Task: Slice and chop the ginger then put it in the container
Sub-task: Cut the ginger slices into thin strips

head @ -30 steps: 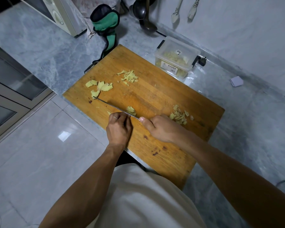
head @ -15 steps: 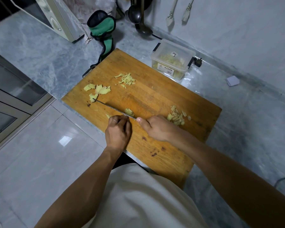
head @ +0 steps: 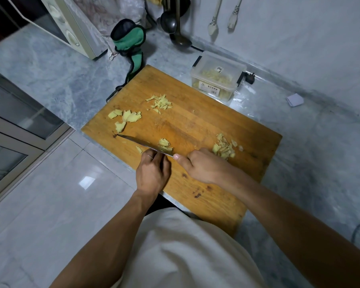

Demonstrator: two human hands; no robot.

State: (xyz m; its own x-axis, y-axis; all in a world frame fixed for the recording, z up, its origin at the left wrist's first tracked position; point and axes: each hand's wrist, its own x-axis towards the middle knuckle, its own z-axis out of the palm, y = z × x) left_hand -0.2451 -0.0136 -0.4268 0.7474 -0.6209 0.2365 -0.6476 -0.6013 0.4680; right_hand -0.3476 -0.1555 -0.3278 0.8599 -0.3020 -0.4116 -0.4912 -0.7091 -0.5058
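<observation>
Hardly moved since a second ago: same chopping stance, knife (head: 141,143) a touch nearer the stack. Small ginger stack (head: 164,144) sits mid-board on the wooden cutting board (head: 195,125), just beyond the blade. Blade's long axis runs from the right hand (head: 204,166) out to the left, tip resting near the board's left edge. Right hand clenched on the handle, thumb along the spine; left hand (head: 153,173) curled, fingertips at the blade beside the stack, actual hold on the ginger impossible to tell. Best kept: knuckles forward, fingertips tucked, tip down as pivot, short even cuts. Slices (head: 125,117) and shreds (head: 160,102) wait beyond; container (head: 217,76) stands on the worktop (head: 60,84).
</observation>
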